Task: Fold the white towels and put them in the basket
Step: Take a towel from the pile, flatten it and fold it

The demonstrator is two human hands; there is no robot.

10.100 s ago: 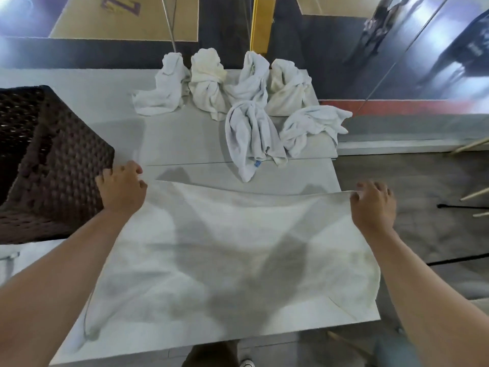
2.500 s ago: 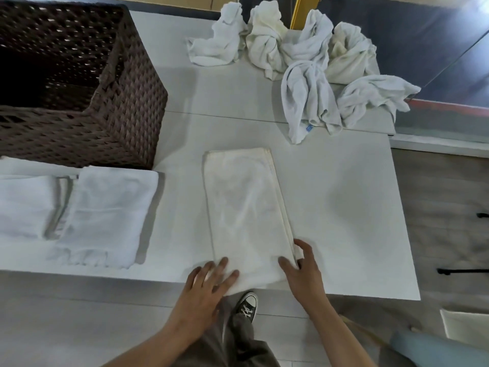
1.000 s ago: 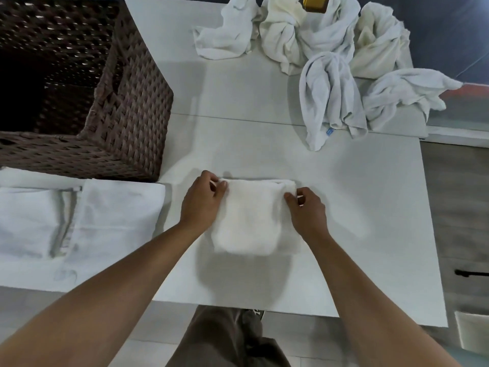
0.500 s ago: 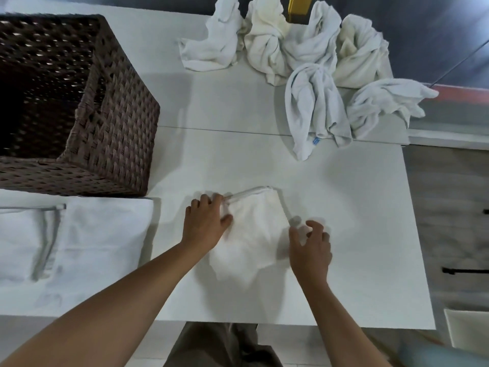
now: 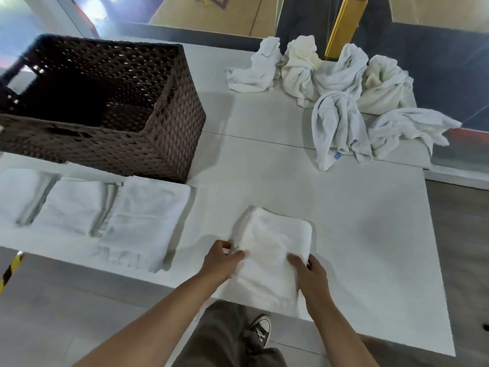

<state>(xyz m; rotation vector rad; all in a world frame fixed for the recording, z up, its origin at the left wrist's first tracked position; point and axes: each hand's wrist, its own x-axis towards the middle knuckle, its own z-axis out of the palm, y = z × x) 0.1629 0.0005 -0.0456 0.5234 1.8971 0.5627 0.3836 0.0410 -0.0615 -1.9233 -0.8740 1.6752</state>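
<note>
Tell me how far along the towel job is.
Done: three folded towels lie on the table in front of the basket, but no towel shows inside it. In hand: the left hand and right hand grip a fourth towel, folded small, at the near edge. Left: about six crumpled towels at the far end need folding, and every folded one must go into the basket.

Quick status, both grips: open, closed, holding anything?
Left-hand grip: pinches the left edge of the folded towel.
Right-hand grip: holds the same towel's right edge.
</note>
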